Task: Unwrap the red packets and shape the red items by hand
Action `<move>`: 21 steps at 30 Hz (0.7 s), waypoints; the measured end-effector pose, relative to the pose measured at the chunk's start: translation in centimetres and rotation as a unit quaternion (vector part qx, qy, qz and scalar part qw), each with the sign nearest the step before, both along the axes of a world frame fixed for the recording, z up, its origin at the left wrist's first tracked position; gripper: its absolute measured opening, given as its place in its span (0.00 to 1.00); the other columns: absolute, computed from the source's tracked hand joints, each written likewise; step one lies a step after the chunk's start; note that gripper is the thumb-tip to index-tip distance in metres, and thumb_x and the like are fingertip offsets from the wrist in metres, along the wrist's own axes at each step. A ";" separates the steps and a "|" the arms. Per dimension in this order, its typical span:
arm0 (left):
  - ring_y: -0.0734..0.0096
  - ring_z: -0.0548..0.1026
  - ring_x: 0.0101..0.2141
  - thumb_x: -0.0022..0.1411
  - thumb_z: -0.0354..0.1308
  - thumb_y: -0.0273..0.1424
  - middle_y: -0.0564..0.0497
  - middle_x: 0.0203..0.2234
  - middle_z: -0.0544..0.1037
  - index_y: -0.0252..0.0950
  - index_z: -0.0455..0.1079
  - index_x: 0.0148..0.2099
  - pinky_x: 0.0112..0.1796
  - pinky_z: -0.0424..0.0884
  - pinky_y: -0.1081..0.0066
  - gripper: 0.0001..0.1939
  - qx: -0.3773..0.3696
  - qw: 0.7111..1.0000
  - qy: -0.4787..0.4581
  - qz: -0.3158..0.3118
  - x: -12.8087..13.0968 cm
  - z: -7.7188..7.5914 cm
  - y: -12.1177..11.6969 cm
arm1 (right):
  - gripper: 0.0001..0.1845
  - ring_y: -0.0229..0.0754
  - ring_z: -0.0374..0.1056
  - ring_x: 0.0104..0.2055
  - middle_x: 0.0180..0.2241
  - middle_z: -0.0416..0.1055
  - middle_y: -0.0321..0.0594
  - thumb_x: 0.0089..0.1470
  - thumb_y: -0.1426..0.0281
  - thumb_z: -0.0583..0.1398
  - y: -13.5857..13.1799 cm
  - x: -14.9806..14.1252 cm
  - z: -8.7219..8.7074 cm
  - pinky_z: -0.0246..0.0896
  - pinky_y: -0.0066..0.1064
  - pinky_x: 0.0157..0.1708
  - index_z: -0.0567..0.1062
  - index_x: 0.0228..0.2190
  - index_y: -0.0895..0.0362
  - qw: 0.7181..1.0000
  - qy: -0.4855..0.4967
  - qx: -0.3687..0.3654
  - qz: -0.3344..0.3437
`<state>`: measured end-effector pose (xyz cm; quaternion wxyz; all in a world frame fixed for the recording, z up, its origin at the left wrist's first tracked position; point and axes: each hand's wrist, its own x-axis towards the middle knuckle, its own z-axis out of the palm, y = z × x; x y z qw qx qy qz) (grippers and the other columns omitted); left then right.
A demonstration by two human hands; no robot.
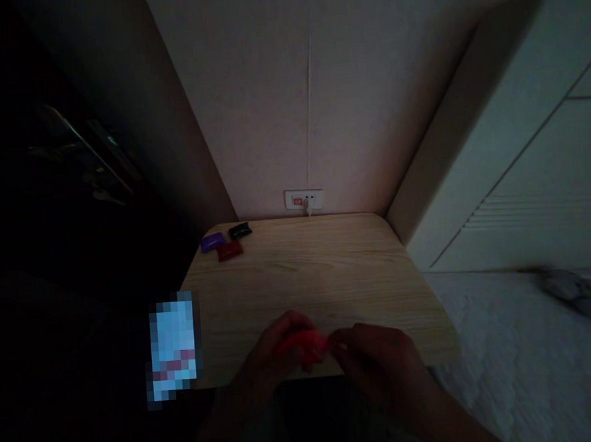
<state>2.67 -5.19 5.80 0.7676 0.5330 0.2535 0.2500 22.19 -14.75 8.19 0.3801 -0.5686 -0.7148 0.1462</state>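
A bright red, soft-looking packet (310,346) is held over the front edge of the wooden table. My left hand (283,345) is closed round its left part. The fingertips of my right hand (378,349) are pinched together at the packet's right end. The picture is dark and slightly blurred there, so I cannot tell whether the packet's end is torn. Three small pillow-shaped packets lie together at the table's back left corner: a purple one (213,242), a black one (240,231) and a dark red one (230,251).
The pale wooden table (329,279) stands against a wall with a socket plate (304,199) and a plugged-in plug. On the left is a dark door with a handle (61,150) and keys. A white quilted bed surface (483,343) lies right. A pixelated bright patch (173,345) overlaps the left edge.
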 end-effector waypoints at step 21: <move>0.56 0.72 0.53 0.67 0.61 0.37 0.46 0.54 0.74 0.43 0.65 0.60 0.55 0.67 0.59 0.21 0.244 0.949 0.182 -0.085 -1.4 1.9 -0.5 | 0.23 0.35 0.63 0.23 0.24 0.72 0.33 0.61 0.76 0.56 -2.6 0.3 0.3 0.56 0.26 0.23 0.74 0.57 0.58 0.982 0.133 -0.136 0.007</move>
